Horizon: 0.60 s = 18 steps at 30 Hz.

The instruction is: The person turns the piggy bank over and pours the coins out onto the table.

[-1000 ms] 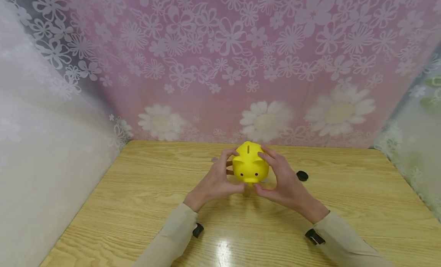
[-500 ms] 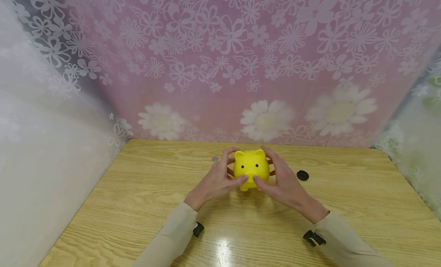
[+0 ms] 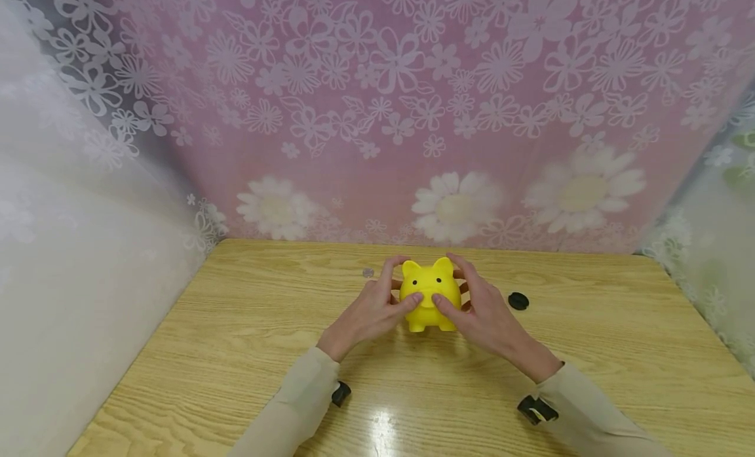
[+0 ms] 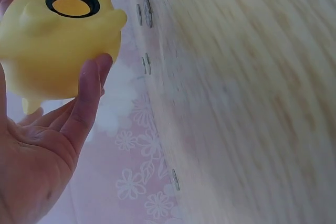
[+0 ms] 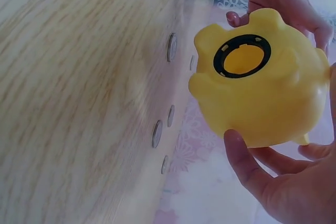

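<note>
A yellow piggy bank [image 3: 430, 281] is held up off the table between both hands, its face toward me and its feet pointing down. My left hand [image 3: 362, 315] grips one side, with the thumb beside the snout. On the other side my right hand [image 3: 494, 316] holds it the same way. Both wrist views look at the underside, where a black ring [image 5: 219, 62] surrounds an uncovered hole. Several coins [image 5: 172, 47] lie on the table below; one coin [image 3: 368, 272] shows left of the bank in the head view.
A round black cap [image 3: 518, 301] lies on the wooden table [image 3: 265, 378], to the right of the right hand. Behind the table's far edge hangs a pink flowered curtain [image 3: 354, 149]. Pale cloth [image 3: 77, 280] closes off the left side.
The piggy bank has tipped back: its top slot has gone from sight, while its face and feet have come into view. Both thumbs have risen with the snout. The grip stays.
</note>
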Each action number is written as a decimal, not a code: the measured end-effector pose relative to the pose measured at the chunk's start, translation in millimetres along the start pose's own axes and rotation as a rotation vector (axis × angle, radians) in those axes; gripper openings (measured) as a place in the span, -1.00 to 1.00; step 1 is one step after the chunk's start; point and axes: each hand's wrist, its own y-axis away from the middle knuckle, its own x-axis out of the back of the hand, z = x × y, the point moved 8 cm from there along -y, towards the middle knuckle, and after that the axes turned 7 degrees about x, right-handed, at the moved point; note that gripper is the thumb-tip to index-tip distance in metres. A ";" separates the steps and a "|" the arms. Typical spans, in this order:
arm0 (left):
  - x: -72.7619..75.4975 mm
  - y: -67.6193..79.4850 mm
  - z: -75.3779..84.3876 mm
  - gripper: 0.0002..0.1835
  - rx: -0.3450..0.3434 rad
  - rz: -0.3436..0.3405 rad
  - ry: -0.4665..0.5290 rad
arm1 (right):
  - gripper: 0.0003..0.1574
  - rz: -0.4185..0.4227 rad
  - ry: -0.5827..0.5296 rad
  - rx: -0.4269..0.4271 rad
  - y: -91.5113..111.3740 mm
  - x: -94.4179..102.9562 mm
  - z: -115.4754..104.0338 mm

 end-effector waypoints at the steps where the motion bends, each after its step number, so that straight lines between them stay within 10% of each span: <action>1: 0.0 -0.2 0.0 -0.16 0.005 -0.001 -0.004 | -0.04 -0.005 0.001 -0.013 -0.1 -0.1 0.7; 18: -8.4 -5.4 -4.4 -0.18 0.133 -0.062 0.049 | -0.13 -0.054 0.024 -0.157 -1.3 -0.8 9.8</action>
